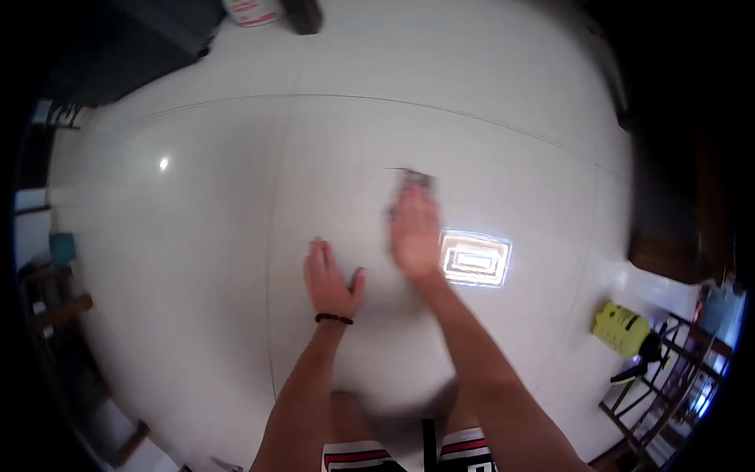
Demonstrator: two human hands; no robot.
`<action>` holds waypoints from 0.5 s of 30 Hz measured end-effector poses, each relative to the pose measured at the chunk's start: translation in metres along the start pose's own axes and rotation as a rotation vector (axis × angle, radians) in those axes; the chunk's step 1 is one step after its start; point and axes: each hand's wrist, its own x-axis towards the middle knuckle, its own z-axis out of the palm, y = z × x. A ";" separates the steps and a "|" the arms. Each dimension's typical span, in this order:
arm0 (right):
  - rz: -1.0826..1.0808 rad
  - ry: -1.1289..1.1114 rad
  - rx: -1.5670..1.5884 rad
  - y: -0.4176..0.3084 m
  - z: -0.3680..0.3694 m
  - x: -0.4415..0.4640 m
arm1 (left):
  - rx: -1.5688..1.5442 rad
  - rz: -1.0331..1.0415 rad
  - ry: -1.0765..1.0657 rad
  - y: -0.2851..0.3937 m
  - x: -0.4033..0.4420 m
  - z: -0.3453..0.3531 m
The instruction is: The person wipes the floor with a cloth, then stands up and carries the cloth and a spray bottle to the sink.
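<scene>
My left hand [330, 279] rests on the glossy white tiled floor [197, 236], fingers stretched forward and thumb apart, with nothing in it. A dark beaded bracelet [334, 318] circles that wrist. Farther forward and to the right, my right hand [415, 228] presses on a small grey-brown rag [419, 179], its edges showing past the fingertips and at the left side. The hand is blurred, and most of the rag is hidden under it. A thin dark line [395, 168] shows on the floor beside the rag's far edge.
A yellow-green pump spray bottle [621, 329] stands at the right by a dark metal rack [668, 381]. Dark wooden furniture [672, 244] borders the right side. A dark grey piece of furniture [141, 55] and a white tub [252, 11] are at the far left.
</scene>
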 end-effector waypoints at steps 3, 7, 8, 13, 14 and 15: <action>0.035 0.051 -0.062 0.072 -0.058 -0.028 | -0.084 0.051 -0.031 -0.010 -0.019 -0.010; 0.347 0.044 -0.316 0.068 -0.056 -0.029 | -0.005 -0.011 -0.109 -0.013 -0.077 -0.024; 0.341 0.037 -0.315 0.056 -0.042 -0.026 | 0.034 -0.060 -0.150 -0.012 -0.082 -0.021; 0.073 -0.079 0.025 -0.115 0.048 0.004 | 0.078 -0.095 -0.261 -0.019 -0.078 -0.019; 0.061 -0.133 0.167 -0.146 0.076 0.008 | 0.098 -0.103 -0.285 -0.023 -0.083 -0.015; -0.018 -0.153 0.125 -0.181 0.093 0.010 | 0.260 -0.012 -0.296 -0.033 -0.097 0.004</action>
